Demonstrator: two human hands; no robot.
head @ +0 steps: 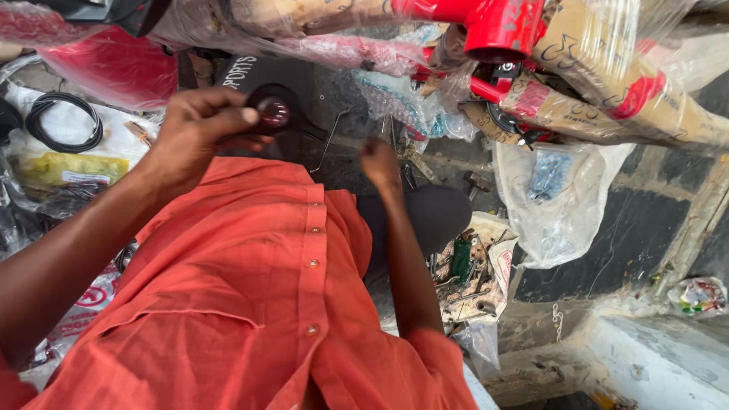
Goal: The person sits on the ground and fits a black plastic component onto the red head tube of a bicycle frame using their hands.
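Head view, looking straight down an orange shirt (250, 304) that fills the lower frame and hides most of the ground, while the red bicycle frame (501, 26) in plastic wrap is cut off at the top edge. The left hand (197, 129) is curled with its fingers closed around a small round black part with a red centre (274, 112), which sits at the fingertips, just right of the thumb. The right hand (380, 163) reaches down beyond it, fingers turned away, so I cannot tell whether it grips anything, with loose tools (463, 277) lying near its forearm
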